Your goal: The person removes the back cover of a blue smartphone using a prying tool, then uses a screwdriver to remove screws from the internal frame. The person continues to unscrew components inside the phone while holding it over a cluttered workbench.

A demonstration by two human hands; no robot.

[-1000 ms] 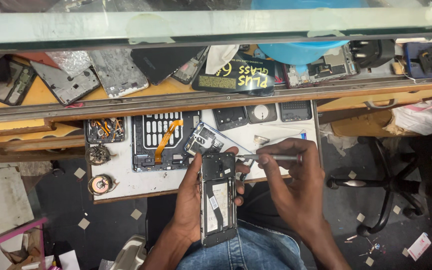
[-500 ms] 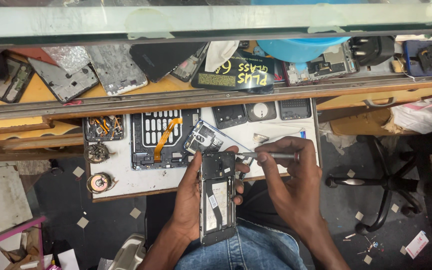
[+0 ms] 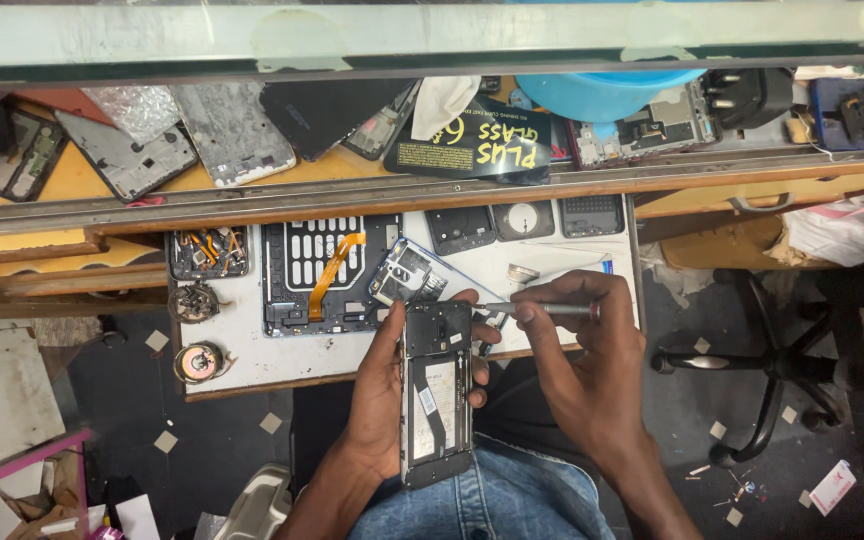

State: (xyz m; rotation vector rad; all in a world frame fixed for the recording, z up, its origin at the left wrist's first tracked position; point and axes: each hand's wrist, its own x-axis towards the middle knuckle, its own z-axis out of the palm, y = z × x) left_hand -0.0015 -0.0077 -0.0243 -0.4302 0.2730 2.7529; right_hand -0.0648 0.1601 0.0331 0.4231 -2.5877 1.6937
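Left hand (image 3: pixel 384 400) of mine grips the opened phone (image 3: pixel 436 390) upright over my lap; my right hand (image 3: pixel 592 350) pinches a screwdriver (image 3: pixel 542 310), tip at the phone's top edge.

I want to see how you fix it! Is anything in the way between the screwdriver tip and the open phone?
Nothing visible blocks it. The right hand holds the screwdriver with its tip at the upper right edge of the open phone. The left hand grips the phone from the sides, its fingertips clear of the tip.

left hand (image 3: pixel 384 395) curled in grip; right hand (image 3: pixel 592 345) pinching, wrist bent
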